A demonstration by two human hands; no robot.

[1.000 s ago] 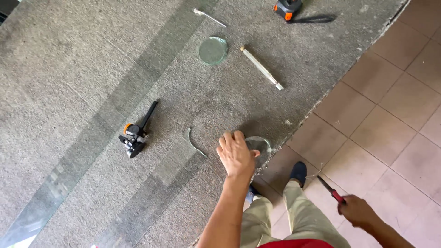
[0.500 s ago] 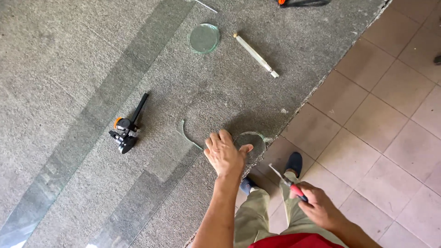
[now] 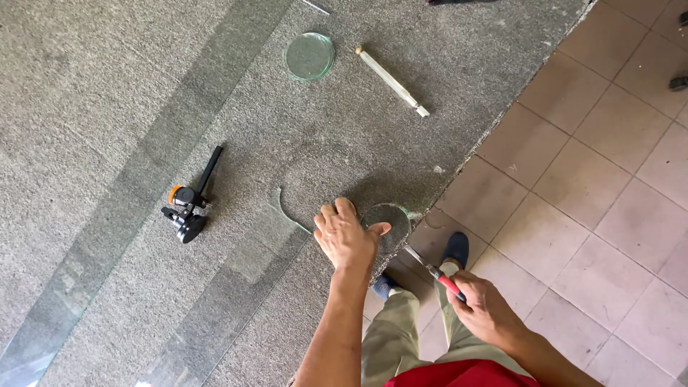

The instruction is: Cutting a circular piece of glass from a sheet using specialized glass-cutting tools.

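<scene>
My left hand (image 3: 347,234) lies flat, fingers spread, on a pane of clear glass on the grey carpeted table, its thumb touching a round glass disc (image 3: 389,223) at the table's edge. My right hand (image 3: 484,305) grips red-handled pliers (image 3: 432,271), whose metal jaws reach up to the disc's lower rim. A curved sliver of cut glass (image 3: 286,212) lies just left of my left hand. A long strip of glass (image 3: 226,304) runs down-left from under that hand.
A black and orange suction-cup circle cutter (image 3: 189,204) lies to the left. A second glass disc (image 3: 309,56) and a pale stick-shaped glass cutter (image 3: 393,82) rest farther back. The table edge (image 3: 494,129) runs diagonally, with a tiled floor (image 3: 602,201) beyond. My blue shoe (image 3: 456,248) stands below.
My right hand has risen from the floor side toward the table, bringing the pliers up to the disc. My left hand has stayed pressed on the glass.
</scene>
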